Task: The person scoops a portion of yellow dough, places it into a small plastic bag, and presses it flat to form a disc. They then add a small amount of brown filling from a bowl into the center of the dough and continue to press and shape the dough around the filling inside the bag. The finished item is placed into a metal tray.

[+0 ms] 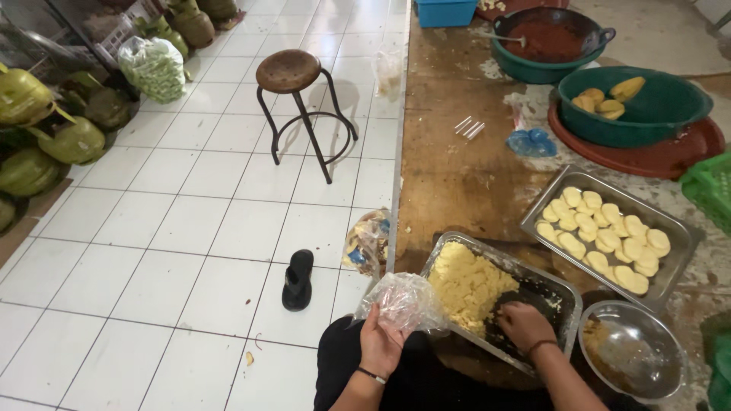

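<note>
My left hand (pixel 381 341) holds a crumpled clear plastic bag (pixel 402 303) at the near corner of a steel tray (pixel 562 289). The tray holds a heap of yellow mashed dough (pixel 466 283) on its left half. My right hand (pixel 524 323) reaches into the tray's dark, scraped right part, fingers curled down on the bottom beside the dough. A second steel tray (pixel 676 228) further right carries several flat yellow patties (pixel 601 237) in rows.
A steel bowl (pixel 633 352) stands at the right of my right hand. Green basins (pixel 647 114) and a basin of red paste (pixel 550 42) sit at the back of the wooden platform. On the tiled floor stand a stool (pixel 293 91), a black sandal (pixel 298 279) and green coconuts (pixel 53 129).
</note>
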